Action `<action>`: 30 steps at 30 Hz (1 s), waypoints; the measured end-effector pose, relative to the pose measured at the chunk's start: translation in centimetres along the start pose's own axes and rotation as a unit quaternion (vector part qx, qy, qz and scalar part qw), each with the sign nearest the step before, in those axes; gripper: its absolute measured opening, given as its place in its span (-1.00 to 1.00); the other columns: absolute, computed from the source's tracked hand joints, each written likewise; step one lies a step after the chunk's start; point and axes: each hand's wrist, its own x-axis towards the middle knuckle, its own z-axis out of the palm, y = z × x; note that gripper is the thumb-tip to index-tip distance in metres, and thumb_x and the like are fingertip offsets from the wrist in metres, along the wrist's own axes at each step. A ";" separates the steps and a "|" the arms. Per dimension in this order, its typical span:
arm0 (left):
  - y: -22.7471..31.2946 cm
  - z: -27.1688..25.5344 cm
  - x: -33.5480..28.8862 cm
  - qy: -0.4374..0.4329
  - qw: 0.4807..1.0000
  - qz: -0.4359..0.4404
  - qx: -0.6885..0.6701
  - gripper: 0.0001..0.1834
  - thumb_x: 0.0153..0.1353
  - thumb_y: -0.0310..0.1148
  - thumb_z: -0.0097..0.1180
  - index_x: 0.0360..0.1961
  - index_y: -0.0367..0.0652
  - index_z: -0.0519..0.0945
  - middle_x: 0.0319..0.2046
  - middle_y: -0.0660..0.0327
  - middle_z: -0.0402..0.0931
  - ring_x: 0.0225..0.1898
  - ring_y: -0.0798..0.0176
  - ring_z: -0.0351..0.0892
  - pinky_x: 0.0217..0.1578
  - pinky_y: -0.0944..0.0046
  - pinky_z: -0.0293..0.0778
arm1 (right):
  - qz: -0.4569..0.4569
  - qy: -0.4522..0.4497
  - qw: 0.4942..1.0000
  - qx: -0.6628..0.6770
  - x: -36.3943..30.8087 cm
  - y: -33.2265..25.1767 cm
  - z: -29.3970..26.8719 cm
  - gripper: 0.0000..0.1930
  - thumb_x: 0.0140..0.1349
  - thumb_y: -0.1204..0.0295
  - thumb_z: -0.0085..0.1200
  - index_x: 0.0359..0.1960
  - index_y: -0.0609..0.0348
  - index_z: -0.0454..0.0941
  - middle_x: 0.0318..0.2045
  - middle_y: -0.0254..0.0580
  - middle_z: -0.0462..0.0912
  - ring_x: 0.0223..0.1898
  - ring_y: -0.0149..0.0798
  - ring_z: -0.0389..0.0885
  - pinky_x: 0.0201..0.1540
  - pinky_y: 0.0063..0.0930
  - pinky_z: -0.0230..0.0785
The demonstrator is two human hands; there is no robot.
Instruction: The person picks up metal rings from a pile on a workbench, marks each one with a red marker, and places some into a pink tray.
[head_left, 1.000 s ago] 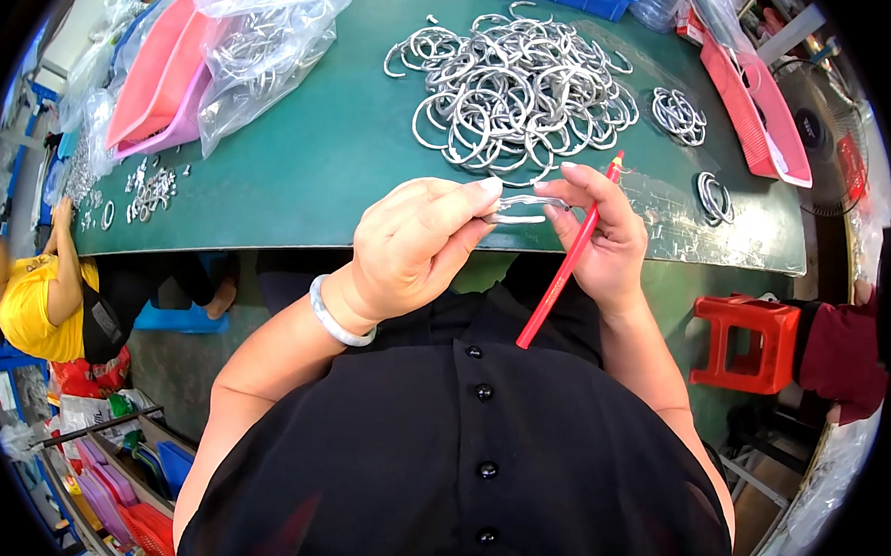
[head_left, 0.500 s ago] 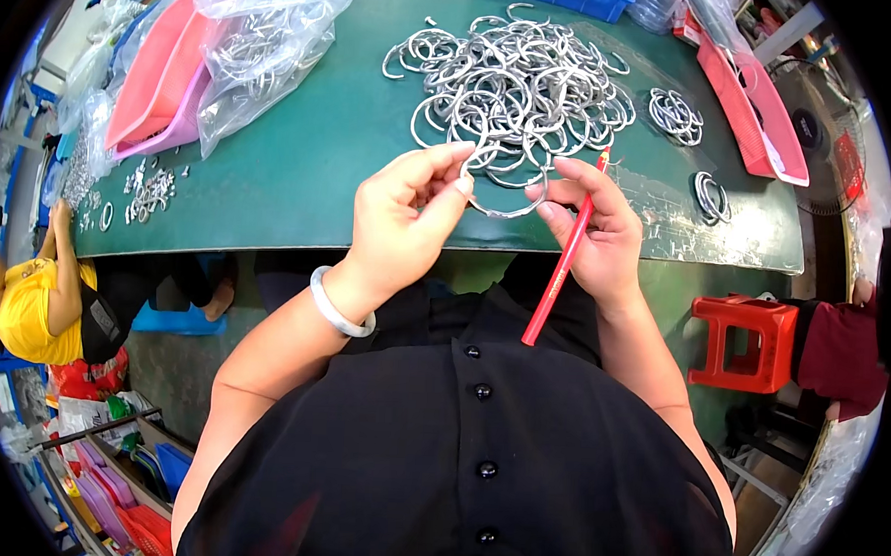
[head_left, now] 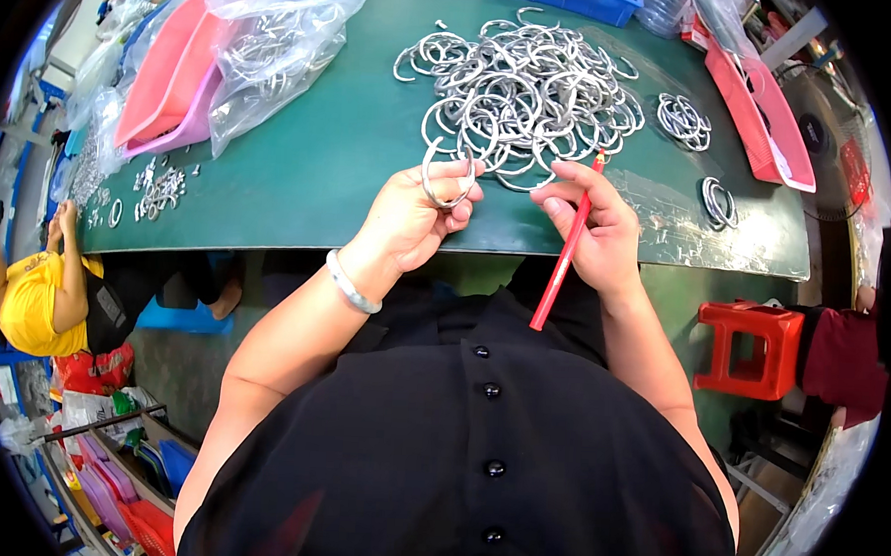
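My left hand [head_left: 401, 214] is closed on an open silver bangle [head_left: 427, 182], which stands up between the thumb and fingers with its gap toward the top. In my right hand [head_left: 609, 243] is a slim red pencil [head_left: 559, 268], slanting from its tip by the pile down toward my lap. The right thumb and forefinger lie close together, apart from the bangle. Just beyond both hands, a heap of similar silver bangles [head_left: 533, 103] covers the green table [head_left: 320, 198].
Smaller bangle groups lie at right, one a tangled stack [head_left: 683, 122], another a few rings [head_left: 718, 202]. Pink trays [head_left: 171, 67] and a clear bag [head_left: 281, 57] stand left, with small metal pieces [head_left: 161, 191] nearby. A red stool [head_left: 749, 346] is at right; a person in yellow [head_left: 42, 300] sits left.
My left hand has turned and drawn the bangle left, away from my right hand, which no longer touches it. The pencil stays in my right hand. The whole view has shifted slightly.
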 end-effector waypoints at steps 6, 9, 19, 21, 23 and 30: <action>0.1 -1.2 0.2 -0.121 0.977 -0.075 -0.157 -0.71 0.14 -0.56 -0.04 -0.09 -0.40 0.42 -0.43 0.16 0.41 -0.63 0.50 0.29 -0.61 0.55 0.26 | 0.032 0.006 0.999 -0.009 -0.2 1.5 -0.4 -0.68 0.09 0.62 0.05 -0.07 0.24 0.42 -0.41 -0.19 0.63 -0.35 -0.45 0.58 -0.27 -0.62 0.39; -0.2 -1.8 0.5 -0.181 0.962 -0.077 -0.189 -0.71 0.16 -0.56 -0.08 -0.07 -0.41 0.41 -0.43 0.15 0.41 -0.65 0.50 0.27 -0.62 0.55 0.25 | 0.044 0.003 0.999 -0.012 -0.1 1.4 -0.3 -0.69 0.10 0.62 0.04 -0.07 0.25 0.41 -0.41 -0.20 0.63 -0.36 -0.45 0.57 -0.27 -0.62 0.39; 0.2 -2.1 0.4 -0.220 0.950 -0.086 -0.203 -0.72 0.19 -0.56 -0.15 -0.06 -0.42 0.41 -0.44 0.13 0.41 -0.68 0.50 0.25 -0.63 0.54 0.23 | 0.046 0.001 0.999 0.000 -0.1 1.4 -0.4 -0.70 0.10 0.62 0.04 -0.08 0.25 0.41 -0.41 -0.21 0.63 -0.34 -0.44 0.58 -0.26 -0.61 0.39; 0.5 -2.3 0.3 -0.204 0.959 -0.069 -0.184 -0.71 0.16 -0.57 -0.12 -0.08 -0.42 0.41 -0.45 0.14 0.43 -0.68 0.50 0.26 -0.64 0.55 0.22 | 0.051 -0.005 0.999 0.004 -0.2 1.4 -0.3 -0.70 0.10 0.62 0.04 -0.08 0.25 0.42 -0.41 -0.21 0.63 -0.34 -0.43 0.58 -0.25 -0.60 0.39; 2.5 -1.4 0.2 -0.138 0.985 -0.014 -0.103 -0.71 0.14 -0.55 -0.09 -0.10 -0.42 0.42 -0.47 0.15 0.44 -0.68 0.50 0.26 -0.65 0.55 0.21 | 0.029 0.003 1.000 -0.010 -0.3 1.8 -0.4 -0.69 0.08 0.62 0.05 -0.09 0.23 0.42 -0.42 -0.21 0.63 -0.34 -0.42 0.58 -0.24 -0.59 0.39; 16.4 -2.0 3.6 0.198 0.879 0.360 0.242 -0.80 0.11 -0.47 0.00 -0.25 -0.37 0.49 -0.51 0.20 0.50 -0.65 0.43 0.37 -0.66 0.50 0.25 | 0.030 -0.010 0.999 -0.036 -0.2 1.1 -0.6 -0.69 0.07 0.65 0.03 -0.10 0.24 0.42 -0.42 -0.19 0.62 -0.36 -0.43 0.58 -0.27 -0.60 0.38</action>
